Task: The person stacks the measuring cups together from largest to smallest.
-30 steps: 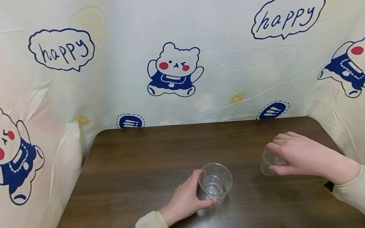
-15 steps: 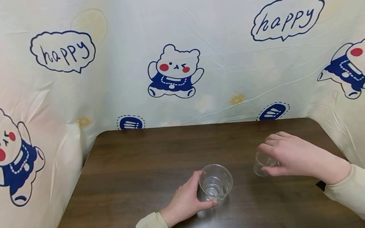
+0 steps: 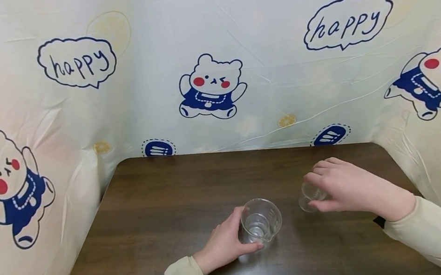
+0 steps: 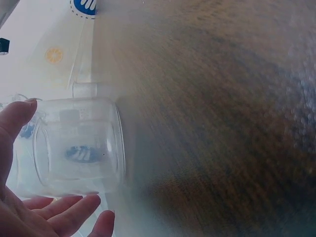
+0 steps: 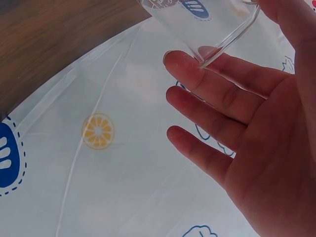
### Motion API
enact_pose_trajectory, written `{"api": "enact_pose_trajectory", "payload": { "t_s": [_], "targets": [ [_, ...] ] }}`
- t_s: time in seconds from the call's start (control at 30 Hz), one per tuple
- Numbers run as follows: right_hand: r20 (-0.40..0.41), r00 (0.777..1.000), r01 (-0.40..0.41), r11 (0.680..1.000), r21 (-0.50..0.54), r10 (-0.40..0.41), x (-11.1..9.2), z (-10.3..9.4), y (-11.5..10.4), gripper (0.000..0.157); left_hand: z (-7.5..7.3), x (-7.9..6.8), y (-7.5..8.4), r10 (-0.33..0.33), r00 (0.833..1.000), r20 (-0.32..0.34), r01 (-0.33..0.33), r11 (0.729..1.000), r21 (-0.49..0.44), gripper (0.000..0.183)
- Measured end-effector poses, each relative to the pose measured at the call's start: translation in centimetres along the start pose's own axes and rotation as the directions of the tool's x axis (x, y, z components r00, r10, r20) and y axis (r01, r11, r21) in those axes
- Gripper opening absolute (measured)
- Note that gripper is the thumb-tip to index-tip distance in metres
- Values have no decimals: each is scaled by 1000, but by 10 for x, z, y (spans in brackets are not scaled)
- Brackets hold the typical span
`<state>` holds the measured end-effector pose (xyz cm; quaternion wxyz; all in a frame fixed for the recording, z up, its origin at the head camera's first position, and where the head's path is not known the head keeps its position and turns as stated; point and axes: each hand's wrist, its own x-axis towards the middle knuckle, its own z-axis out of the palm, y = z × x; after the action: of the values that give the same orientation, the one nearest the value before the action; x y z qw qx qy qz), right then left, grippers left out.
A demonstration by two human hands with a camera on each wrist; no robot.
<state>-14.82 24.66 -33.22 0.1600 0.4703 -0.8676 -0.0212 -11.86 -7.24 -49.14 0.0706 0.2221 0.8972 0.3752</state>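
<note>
On the table, a clear glass beaker (image 3: pixel 272 218) with a pouring lip stands right of my left hand (image 3: pixel 225 241). The thumb and fingers of that hand curve round its near left side. Low inside the glass a ring shows, like the surface of a clear liquid. In the left wrist view the beaker (image 4: pixel 81 148) lies between thumb and fingers. Further right, my right hand (image 3: pixel 343 186) pinches a smaller clear beaker (image 3: pixel 305 201) from above. The right wrist view shows one end of this small beaker (image 5: pixel 229 29) held between thumb and fingers, with white markings on its wall.
The dark brown wooden table (image 3: pixel 168 187) has rounded back corners. A pale printed curtain (image 3: pixel 267 79) with bears and speech bubbles hangs round its back and both sides.
My right hand has moved left with the small beaker, closer to the larger one. The left hand and its beaker have stayed in place.
</note>
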Motion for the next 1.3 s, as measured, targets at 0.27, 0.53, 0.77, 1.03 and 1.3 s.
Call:
{"api": "enact_pose_trajectory", "payload": {
  "t_s": [0.27,0.53,0.77,1.03,1.3],
  "targets": [
    [22,1000,1,1000,0,-1,9,-2,-5,35,-1,0,2,1,1000,-5,-1,1000,3,84],
    [28,999,15,1000,20,-15,22,-3,-9,35,0,-1,2,1,1000,-9,-1,1000,11,84],
    [40,999,29,999,40,-31,34,-4,-14,32,1,-1,2,-1,1000,-6,1,1000,8,85],
    [49,998,43,998,50,-46,44,-1,-18,34,0,0,1,-8,1000,6,8,1000,-10,84],
    [59,997,49,996,73,-53,54,3,-21,34,-2,0,3,-11,1000,9,11,1000,4,84]
  ]
}}
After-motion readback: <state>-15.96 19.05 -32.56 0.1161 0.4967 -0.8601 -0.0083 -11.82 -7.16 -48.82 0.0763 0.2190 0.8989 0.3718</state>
